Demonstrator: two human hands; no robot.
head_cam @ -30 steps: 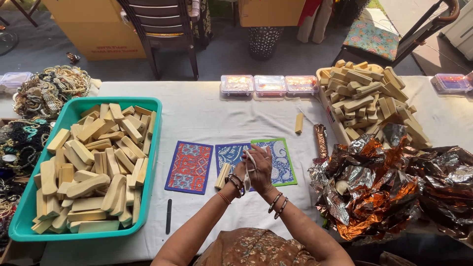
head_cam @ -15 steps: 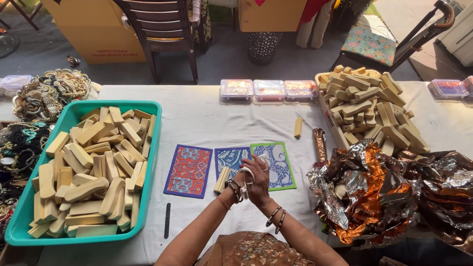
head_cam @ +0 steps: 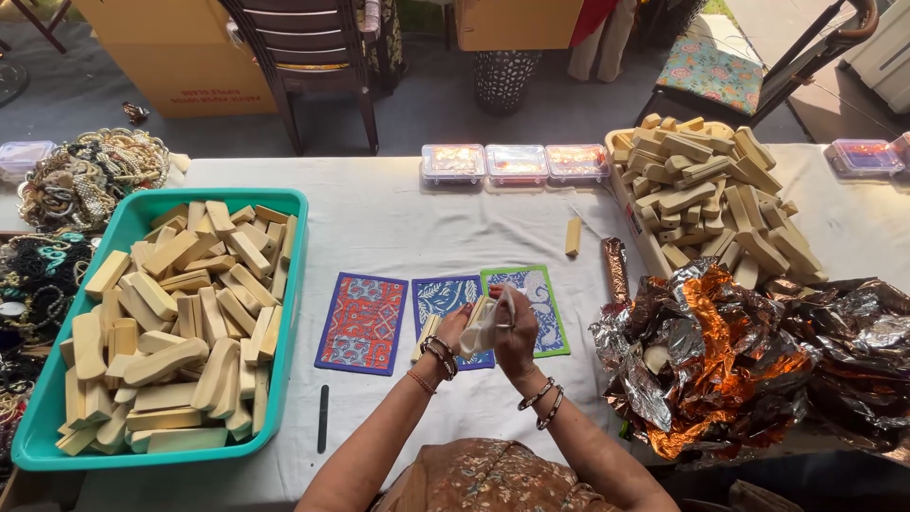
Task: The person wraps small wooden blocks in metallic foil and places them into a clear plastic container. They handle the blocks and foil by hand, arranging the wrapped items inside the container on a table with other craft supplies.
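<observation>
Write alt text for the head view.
Both hands, left hand and right hand, hold a white wrapper over three patterned cards on a white table. A teal tub of wooden blocks sits left, crumpled foil right.

A white-covered worktop [head_cam: 379,218] carries a teal tub [head_cam: 294,275] of pale wooden blocks at the left and a heaped tray of blocks [head_cam: 711,190] at the right. Three patterned cards [head_cam: 365,322] lie side by side at the middle. Three clear lidded boxes [head_cam: 517,163] line the far edge. A single block [head_cam: 573,236], a dark pen [head_cam: 323,418] and crumpled foil [head_cam: 720,360] also rest there.
</observation>
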